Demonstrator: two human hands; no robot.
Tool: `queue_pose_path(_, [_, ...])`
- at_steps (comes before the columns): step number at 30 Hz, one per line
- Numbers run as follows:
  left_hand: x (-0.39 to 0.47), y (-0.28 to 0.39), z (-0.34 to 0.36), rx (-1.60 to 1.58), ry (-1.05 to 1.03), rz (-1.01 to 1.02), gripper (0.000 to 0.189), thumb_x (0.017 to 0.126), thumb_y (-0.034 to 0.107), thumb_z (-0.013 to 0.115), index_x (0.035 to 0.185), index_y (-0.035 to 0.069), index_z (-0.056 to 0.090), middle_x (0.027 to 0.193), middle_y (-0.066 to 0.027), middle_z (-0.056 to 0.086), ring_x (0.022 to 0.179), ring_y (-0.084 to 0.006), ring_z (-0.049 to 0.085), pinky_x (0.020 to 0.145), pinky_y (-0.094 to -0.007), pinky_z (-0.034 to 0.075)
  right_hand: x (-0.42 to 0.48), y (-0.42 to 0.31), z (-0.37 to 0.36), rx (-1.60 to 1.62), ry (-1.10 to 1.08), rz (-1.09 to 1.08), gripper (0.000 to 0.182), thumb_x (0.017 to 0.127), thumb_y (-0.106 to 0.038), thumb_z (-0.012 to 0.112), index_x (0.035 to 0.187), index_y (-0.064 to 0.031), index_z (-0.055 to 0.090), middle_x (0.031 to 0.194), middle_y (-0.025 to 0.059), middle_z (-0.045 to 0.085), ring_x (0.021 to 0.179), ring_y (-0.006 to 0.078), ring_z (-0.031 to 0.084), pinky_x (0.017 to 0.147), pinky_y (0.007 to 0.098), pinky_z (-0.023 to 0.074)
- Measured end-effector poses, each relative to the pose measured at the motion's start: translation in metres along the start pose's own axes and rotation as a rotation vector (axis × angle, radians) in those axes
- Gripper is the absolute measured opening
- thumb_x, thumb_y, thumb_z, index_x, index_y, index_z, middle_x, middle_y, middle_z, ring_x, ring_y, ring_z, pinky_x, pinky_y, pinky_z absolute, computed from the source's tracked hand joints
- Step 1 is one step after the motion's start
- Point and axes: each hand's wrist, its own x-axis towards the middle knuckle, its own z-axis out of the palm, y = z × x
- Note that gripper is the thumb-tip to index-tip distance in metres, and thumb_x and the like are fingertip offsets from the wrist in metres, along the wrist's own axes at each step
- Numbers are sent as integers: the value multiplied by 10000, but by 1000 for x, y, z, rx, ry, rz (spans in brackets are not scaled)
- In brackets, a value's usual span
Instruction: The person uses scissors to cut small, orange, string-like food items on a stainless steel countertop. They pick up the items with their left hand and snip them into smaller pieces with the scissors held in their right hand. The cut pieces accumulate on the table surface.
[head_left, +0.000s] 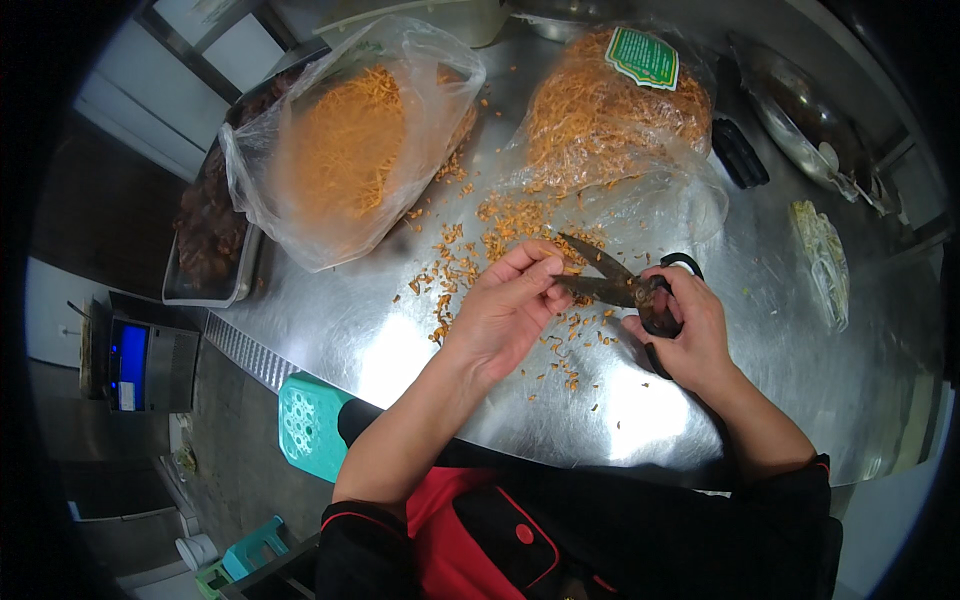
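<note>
My right hand (688, 330) grips the black handles of a pair of scissors (634, 291), whose dark, worn blades stand apart and point left. Pinched between thumb and fingers of my left hand (510, 307) is a thin orange dried strand (571, 265), near the blade tips. Small cut orange pieces (517, 225) lie scattered on the steel table beneath and around both hands. Beyond my left hand an opened clear plastic bag (262, 172) holds a heap of orange strands (360, 142). A second clear bag (622, 127), with a green label, is full of similar strands at the far side.
A metal tray (244, 274) of dark brown food (206, 225) stands at the left edge of the steel table (322, 315). To the right lie a black object (739, 154), a folded clear plastic packet (821, 262) and a metal bowl (795, 112). A teal stool (311, 427) is below left.
</note>
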Motion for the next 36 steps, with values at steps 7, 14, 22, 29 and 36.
queue_pose_path(7, [2,-5,3,62,44,-47,50,911,53,631,944,69,598,892,-8,613,765,-96,533,740,-256,456,0,1,1,-36,6,-65,494,668,-260,839,1062,-85,599,714,48,546,663,224,529,623,351,411])
queue_pose_path(14, [-1,-7,6,84,66,-49,68,909,1,591,947,58,587,897,-21,611,757,-110,541,722,-266,457,-1,1,-1,-16,-40,-36,498,638,-282,862,1030,-88,625,629,13,529,605,194,520,585,332,405])
queue_pose_path(22, [-3,1,-9,67,9,29,80,906,2,587,964,53,608,931,-51,636,767,-121,567,731,-262,470,-3,1,-1,55,-74,68,482,645,-253,859,1029,-74,629,596,11,514,562,182,525,576,322,410])
queue_pose_path(29, [-30,93,-18,928,278,567,56,915,76,610,955,37,611,839,-25,627,690,-69,524,640,-219,429,-2,0,0,-99,-16,-85,440,663,-153,834,1039,-65,621,666,23,523,636,191,508,652,323,411])
queue_pose_path(36, [-29,198,-25,2008,720,898,135,891,74,649,1020,32,650,822,-14,621,699,-65,516,633,-217,429,-1,-2,0,-56,-23,-18,420,697,-223,816,1031,-69,614,661,33,529,616,218,532,630,340,407])
